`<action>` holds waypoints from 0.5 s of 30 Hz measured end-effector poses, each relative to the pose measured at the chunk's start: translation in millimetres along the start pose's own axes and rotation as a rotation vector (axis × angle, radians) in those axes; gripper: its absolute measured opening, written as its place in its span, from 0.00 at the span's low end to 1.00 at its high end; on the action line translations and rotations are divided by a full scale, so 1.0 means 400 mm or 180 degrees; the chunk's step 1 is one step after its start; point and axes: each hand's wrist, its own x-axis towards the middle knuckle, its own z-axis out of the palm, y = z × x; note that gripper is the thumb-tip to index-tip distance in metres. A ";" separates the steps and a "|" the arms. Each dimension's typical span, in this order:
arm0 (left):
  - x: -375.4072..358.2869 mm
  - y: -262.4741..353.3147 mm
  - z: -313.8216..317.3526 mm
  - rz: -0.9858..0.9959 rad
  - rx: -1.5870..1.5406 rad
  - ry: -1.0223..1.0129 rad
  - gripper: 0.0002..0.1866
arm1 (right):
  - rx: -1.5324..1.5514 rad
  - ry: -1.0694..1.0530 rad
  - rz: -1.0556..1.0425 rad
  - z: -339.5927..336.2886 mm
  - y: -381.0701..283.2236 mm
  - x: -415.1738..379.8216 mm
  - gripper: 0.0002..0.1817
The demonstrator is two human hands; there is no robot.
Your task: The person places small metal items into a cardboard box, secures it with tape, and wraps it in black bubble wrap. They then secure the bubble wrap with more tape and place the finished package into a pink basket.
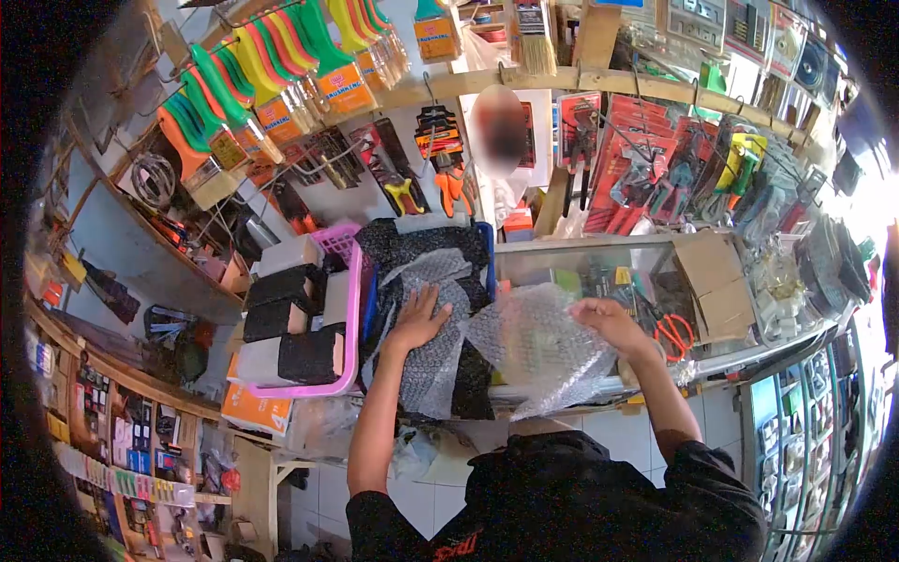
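My left hand (420, 323) lies flat with its fingers spread on a grey sheet of bubble wrap (434, 375). This sheet rests over black bubble wrap (382, 245) piled in a blue basket (491, 258), whose walls are mostly covered. Between the thumb and fingers of my right hand (607, 325) is the edge of a clear piece of bubble wrap (534, 337). That piece stretches left toward the basket and hangs over the front of a glass-topped counter.
Left of the blue basket, a pink basket (351, 351) holds several black-wrapped and pale boxes. Orange-handled scissors (672, 335) and a cardboard piece (714, 286) lie on the glass counter (599, 251). Paintbrushes (272, 56) and packaged pliers (627, 159) hang above.
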 end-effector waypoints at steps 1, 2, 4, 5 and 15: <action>-0.003 0.002 -0.001 0.0031 0.0005 0.0039 0.47 | 0.0102 0.0035 -0.0050 -0.002 -0.011 -0.005 0.14; -0.004 -0.002 0.002 0.0045 -0.0006 0.0041 0.47 | 0.0238 0.0006 -0.0084 0.003 -0.033 -0.019 0.11; 0.004 -0.010 0.003 0.0098 -0.0018 0.0067 0.47 | 0.0506 -0.0037 -0.0179 0.018 -0.081 -0.034 0.08; 0.000 -0.006 0.004 0.0110 -0.0123 0.0139 0.46 | 0.0565 0.0149 -0.0308 0.027 -0.090 -0.023 0.09; -0.047 0.057 -0.057 0.0140 -0.0535 0.0201 0.40 | -0.2298 0.2358 -0.0512 -0.038 0.165 0.323 0.16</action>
